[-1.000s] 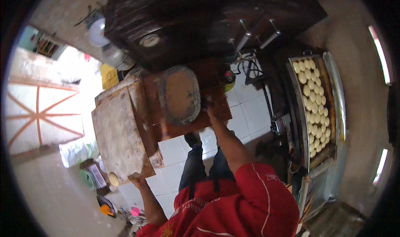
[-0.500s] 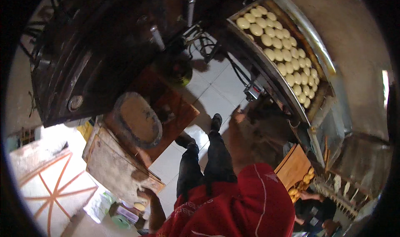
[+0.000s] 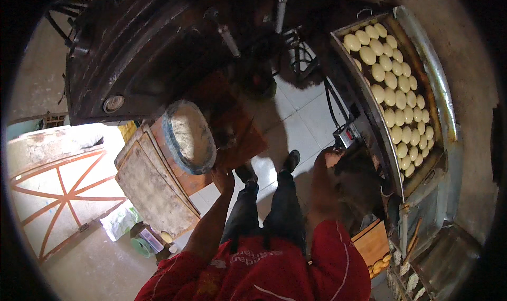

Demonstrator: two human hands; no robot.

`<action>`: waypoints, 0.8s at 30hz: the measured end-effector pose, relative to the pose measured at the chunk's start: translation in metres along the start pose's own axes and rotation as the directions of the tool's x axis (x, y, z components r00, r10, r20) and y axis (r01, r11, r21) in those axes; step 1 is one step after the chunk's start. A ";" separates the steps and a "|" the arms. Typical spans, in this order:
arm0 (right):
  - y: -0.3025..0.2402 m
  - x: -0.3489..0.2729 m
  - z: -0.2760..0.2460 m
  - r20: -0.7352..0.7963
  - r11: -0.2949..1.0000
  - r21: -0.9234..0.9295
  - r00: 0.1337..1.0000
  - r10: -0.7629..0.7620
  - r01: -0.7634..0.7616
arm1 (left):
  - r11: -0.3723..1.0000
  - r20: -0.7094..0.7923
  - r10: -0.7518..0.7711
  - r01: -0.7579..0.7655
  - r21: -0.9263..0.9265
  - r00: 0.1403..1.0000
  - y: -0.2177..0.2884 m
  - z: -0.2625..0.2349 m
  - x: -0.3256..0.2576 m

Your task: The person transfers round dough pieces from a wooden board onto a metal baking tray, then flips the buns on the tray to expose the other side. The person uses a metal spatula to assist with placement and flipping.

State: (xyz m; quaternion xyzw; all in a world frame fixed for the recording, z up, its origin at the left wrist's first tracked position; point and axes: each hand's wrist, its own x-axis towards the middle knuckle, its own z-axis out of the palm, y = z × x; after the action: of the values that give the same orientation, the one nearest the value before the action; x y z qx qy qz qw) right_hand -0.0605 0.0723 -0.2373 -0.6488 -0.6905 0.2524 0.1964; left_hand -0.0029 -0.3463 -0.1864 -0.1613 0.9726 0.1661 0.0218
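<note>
My left hand point(image 3: 223, 180) is beside the lower rim of an oval tub point(image 3: 213, 161) holding pale, flour-like powder. Its fingers look apart with nothing in them; whether they touch the rim is unclear. Out to the right, my right hand point(image 3: 331, 156) is at a small grey control box point(image 3: 346, 136) with a red mark, mounted by the fryer. Shadow hides its fingertips, so I cannot see whether it grips anything. The wide metal fryer point(image 3: 397, 191) has many pale round dough pieces point(image 3: 400, 99) lying in rows in its dark vat.
Wooden boards point(image 3: 153, 187) lean beside the tub's brown wooden stand point(image 3: 248, 145). A large dark machine point(image 3: 142, 52) fills the upper left. Browned buns point(image 3: 381, 264) lie by a wooden board point(image 3: 371, 243) at lower right. A green container point(image 3: 140, 246) stands at lower left.
My left hand has moved up from beside the boards to the tub. My right hand has reached right to the control box. The view has shifted, and the other person has left it.
</note>
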 end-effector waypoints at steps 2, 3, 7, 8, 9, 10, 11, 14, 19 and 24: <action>0.004 -0.006 0.004 -0.031 0.987 -0.081 0.990 -0.140 0.137 | 0.974 0.162 -0.217 0.203 0.097 0.963 -0.018 0.023 0.001; 0.005 -0.011 0.007 -0.086 0.984 -0.130 0.988 -0.130 0.118 | 0.947 0.239 -0.311 0.280 0.156 0.920 -0.023 0.029 0.005; 0.053 -0.058 0.035 0.076 0.952 -0.142 0.962 -0.263 0.272 | 0.965 0.242 -0.261 0.248 0.085 0.935 -0.006 0.033 0.024; 0.068 -0.083 0.052 0.232 0.902 -0.268 0.931 -0.281 0.339 | 0.974 0.265 -0.221 0.199 0.105 0.939 -0.006 0.043 0.026; -0.019 -0.151 0.002 0.512 0.919 0.022 0.785 -0.348 0.393 | 0.960 0.222 -0.255 0.219 0.172 0.941 -0.037 0.056 0.022; 0.010 -0.161 0.020 0.490 0.699 0.173 0.555 -0.672 0.693 | 0.971 0.246 -0.210 0.171 0.170 0.946 -0.023 0.054 0.027; 0.041 -0.182 0.041 0.412 0.345 0.352 0.187 -0.892 0.870 | 0.969 0.248 -0.219 0.181 0.167 0.944 -0.020 0.041 0.022; -0.029 -0.281 0.015 0.439 0.609 0.309 0.458 -0.773 0.731 | 0.966 0.247 -0.252 0.229 0.117 0.936 -0.031 0.040 0.021; -0.079 -0.328 0.011 0.129 0.574 0.110 0.561 -0.818 0.811 | 0.991 0.262 -0.110 0.126 -0.043 0.959 -0.047 0.016 0.018; -0.093 -0.346 0.007 0.212 0.633 0.138 0.601 -0.770 0.762 | 0.787 0.215 -0.002 0.134 -0.602 0.977 -0.090 0.030 -0.009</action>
State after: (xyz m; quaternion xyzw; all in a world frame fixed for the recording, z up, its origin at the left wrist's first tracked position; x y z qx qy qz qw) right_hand -0.1107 -0.2754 -0.1677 -0.2496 -0.9162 0.2352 0.2071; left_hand 0.0339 -0.4139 -0.2425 -0.1768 0.8521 0.4871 0.0735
